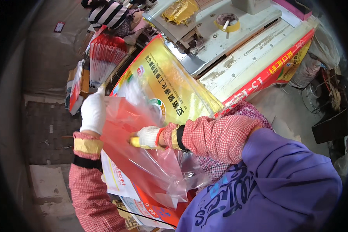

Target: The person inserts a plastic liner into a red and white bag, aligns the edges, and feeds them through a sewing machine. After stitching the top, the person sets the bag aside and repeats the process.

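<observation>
While both gloved hands work at a clear liner, the scene reads as follows.

Left hand: the left hand [92, 112], in a white glove above a checked sleeve with a tan tape band at the wrist, is raised at the left; its fingers are curled shut on the top edge of the clear plastic liner bag [143, 154].

Right hand: the right hand [149, 136], also white-gloved, sits near the middle, reaching left across the body; its fingers are closed around a yellow edge, with the liner's film over and around them, though how much of the film they pinch I cannot tell.

Liner bag: it hangs between the two hands, pinkish from what shows through, and trails down toward the near side, over the lap.

Yellow sack: the yellow woven sack [170, 85] lies just beyond the hands, slanting from far left to right, its near edge at the right hand.

Stack below: more printed sacks [143, 210], white and red, lie near, under the liner.

Table: a worn white sewing table [243, 58] stands far right, with a roll of yellow tape [227, 22] on it.

Far left: a bundle of red and white sacks [104, 58] stands upright.
</observation>
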Tool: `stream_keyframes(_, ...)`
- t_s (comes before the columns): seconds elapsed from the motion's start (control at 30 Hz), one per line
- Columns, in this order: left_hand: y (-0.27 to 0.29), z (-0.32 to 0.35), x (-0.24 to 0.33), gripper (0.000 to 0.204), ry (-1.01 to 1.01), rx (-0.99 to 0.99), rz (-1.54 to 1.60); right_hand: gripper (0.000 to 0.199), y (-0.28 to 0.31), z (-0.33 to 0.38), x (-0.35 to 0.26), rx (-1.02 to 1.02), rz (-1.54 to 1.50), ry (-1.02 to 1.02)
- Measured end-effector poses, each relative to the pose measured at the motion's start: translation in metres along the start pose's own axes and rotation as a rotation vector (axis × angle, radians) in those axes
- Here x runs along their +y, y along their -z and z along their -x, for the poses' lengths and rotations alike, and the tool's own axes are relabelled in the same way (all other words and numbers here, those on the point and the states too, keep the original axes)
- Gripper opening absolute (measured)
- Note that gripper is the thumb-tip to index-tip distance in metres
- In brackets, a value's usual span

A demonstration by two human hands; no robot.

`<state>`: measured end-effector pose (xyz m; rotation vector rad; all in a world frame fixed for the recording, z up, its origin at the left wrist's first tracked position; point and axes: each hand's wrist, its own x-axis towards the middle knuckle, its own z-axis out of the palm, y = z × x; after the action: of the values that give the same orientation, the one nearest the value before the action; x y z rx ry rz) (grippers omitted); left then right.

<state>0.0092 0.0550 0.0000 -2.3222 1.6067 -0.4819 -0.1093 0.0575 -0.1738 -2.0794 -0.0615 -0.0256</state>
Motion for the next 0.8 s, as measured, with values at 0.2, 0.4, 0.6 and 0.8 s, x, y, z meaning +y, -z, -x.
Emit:
stream_keyframes(0.2,0.061,-0.064,0.022,0.016,0.010,0.087,-0.785,0.014,-0.040,0.003,-0.028,-0.355,0.548,0.176)
stream_keyframes(0.4,0.108,-0.141,0.061,0.017,0.024,0.521,-0.641,0.021,-0.059,0.053,-0.010,-0.229,0.385,0.174)
stream_keyframes(0.6,0.086,-0.169,0.089,0.023,-0.056,0.200,-0.588,0.031,-0.029,0.142,0.048,0.006,0.210,-0.087)
stream_keyframes(0.8,0.082,-0.172,0.108,0.027,-0.081,0.083,-0.618,0.052,0.049,0.222,0.066,0.837,-0.260,-0.162)
